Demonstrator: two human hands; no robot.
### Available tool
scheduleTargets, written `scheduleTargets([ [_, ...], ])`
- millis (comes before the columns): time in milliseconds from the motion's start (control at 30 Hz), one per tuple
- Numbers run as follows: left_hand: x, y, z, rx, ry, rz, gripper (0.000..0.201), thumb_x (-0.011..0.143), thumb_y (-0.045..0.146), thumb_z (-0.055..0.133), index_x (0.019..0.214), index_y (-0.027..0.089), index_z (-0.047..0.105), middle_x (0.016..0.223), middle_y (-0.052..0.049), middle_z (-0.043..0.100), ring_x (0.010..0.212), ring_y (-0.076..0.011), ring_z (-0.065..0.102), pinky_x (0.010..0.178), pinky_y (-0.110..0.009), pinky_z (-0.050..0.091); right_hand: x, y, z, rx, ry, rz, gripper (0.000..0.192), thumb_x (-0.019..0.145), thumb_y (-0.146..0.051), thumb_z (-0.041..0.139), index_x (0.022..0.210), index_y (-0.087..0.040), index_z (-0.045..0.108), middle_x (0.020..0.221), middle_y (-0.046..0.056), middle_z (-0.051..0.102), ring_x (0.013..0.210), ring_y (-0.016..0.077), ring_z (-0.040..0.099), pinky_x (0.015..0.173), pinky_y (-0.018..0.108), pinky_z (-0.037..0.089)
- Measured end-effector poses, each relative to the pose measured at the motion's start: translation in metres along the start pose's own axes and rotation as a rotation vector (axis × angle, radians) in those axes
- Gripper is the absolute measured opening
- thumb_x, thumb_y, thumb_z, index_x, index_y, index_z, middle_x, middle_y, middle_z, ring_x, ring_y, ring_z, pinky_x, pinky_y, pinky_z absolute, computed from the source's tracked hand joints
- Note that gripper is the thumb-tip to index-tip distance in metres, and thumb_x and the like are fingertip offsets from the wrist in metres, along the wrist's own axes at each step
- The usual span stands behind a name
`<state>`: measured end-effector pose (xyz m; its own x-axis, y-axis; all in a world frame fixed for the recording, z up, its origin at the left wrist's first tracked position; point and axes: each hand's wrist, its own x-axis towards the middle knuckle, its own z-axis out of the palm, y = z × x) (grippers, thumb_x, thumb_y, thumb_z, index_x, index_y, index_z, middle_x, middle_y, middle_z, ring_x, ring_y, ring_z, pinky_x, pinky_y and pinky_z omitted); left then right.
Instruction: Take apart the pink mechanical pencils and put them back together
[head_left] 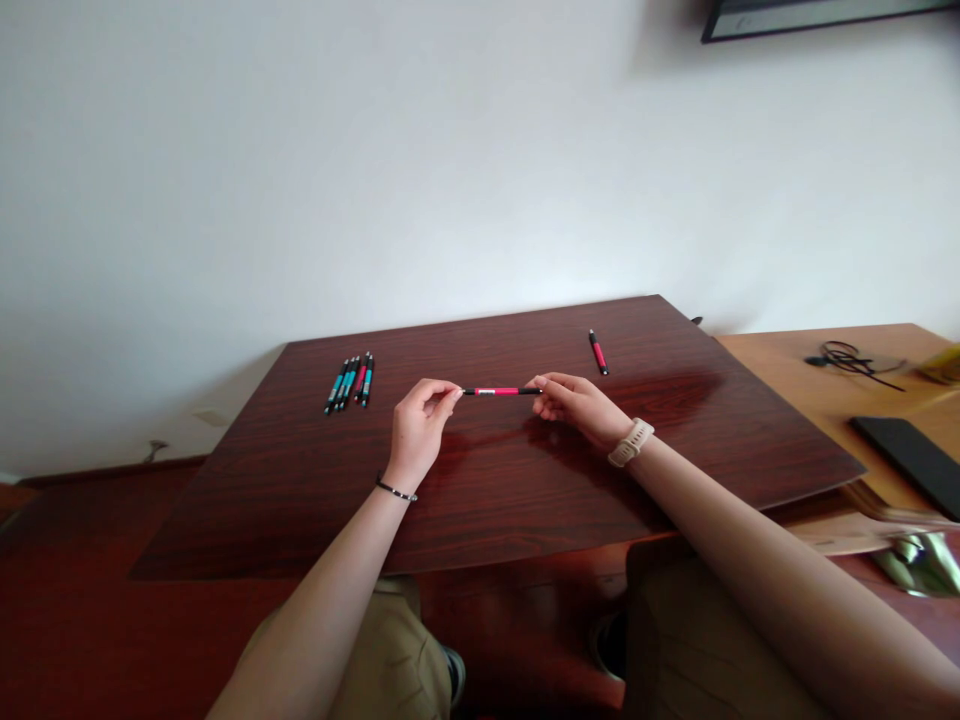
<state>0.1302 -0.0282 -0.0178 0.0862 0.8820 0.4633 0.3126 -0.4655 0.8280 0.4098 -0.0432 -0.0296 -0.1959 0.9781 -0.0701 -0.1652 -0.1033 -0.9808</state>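
We look down from our own head at a dark red-brown wooden table (525, 500) set against a pale wall. Our two bare arms reach forward from the bottom of the view, and between our hands we hold one slim pen with a pink barrel and black ends (501, 391).

The pen sits near the middle of the table, lifted slightly above the wood, as far as we can tell. Its long axis runs level from 9 o'clock to 3 o'clock, straight across our view. Our left hand (418, 425) is closed in a pinch, thumb and fingertips (452, 393) gripping the pen's left end. Our right hand (577, 405) is likewise closed, its fingertips pinching the pen's right end. From the left hand the pen lies at 3 o'clock; from the right hand it lies at 9 o'clock. Both hands are equally near, each holding one end, so neither arm leads.

The left wrist wears a thin dark bracelet (395, 490); the right wrist wears a pale watch strap (631, 443).

At 10 o'clock from the held pen, well apart, a small bunch of pens (350, 382), mostly blue with one pink, lies side by side on the table. At 1 o'clock, also apart, a single pink pen (598, 352) lies alone, pointing toward 11 o'clock.

Far to the right a lighter wooden surface (795, 365) holds a coiled black cable (847, 358) and a flat dark slab (907, 460).
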Motion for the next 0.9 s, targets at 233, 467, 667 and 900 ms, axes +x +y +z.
scheduleTargets([
  [233,-0.001,0.004,0.002,-0.011,-0.012,-0.012,0.023,0.096,0.041,0.073,0.096,0.019,0.076,0.097,-0.006,0.075,0.083,-0.0183,0.071,0.076,-0.029,0.060,0.000,0.002,-0.001,0.019,0.017,-0.040,0.041,0.083,-0.053,0.087,0.101,-0.019,0.073,0.090,0.004,0.078,0.077,0.0124,0.066,0.072,0.024,0.052],
  [467,-0.003,-0.001,0.003,-0.029,-0.022,-0.044,0.024,0.096,0.042,0.073,0.097,0.019,0.076,0.100,-0.007,0.075,0.088,-0.0201,0.071,0.079,-0.030,0.059,0.001,0.003,-0.003,0.034,0.022,-0.123,0.037,0.082,-0.047,0.090,0.105,-0.022,0.075,0.100,0.004,0.078,0.092,0.0161,0.072,0.082,0.028,0.055],
  [667,-0.002,-0.008,0.003,-0.037,-0.043,-0.141,0.025,0.098,0.043,0.068,0.101,0.019,0.070,0.094,-0.005,0.071,0.084,-0.0186,0.068,0.076,-0.029,0.057,0.000,0.001,0.001,-0.081,0.045,-0.214,0.039,0.079,-0.048,0.091,0.105,-0.022,0.077,0.103,0.005,0.079,0.093,0.0188,0.073,0.089,0.034,0.058],
  [900,-0.006,-0.008,0.007,0.150,-0.116,-0.120,0.026,0.110,0.039,0.043,0.092,0.023,0.052,0.079,0.001,0.058,0.070,-0.0153,0.056,0.069,-0.027,0.046,-0.002,0.000,0.002,-0.065,0.019,-0.172,0.043,0.082,-0.052,0.089,0.111,-0.021,0.077,0.105,0.008,0.081,0.096,0.0214,0.076,0.091,0.037,0.061],
])
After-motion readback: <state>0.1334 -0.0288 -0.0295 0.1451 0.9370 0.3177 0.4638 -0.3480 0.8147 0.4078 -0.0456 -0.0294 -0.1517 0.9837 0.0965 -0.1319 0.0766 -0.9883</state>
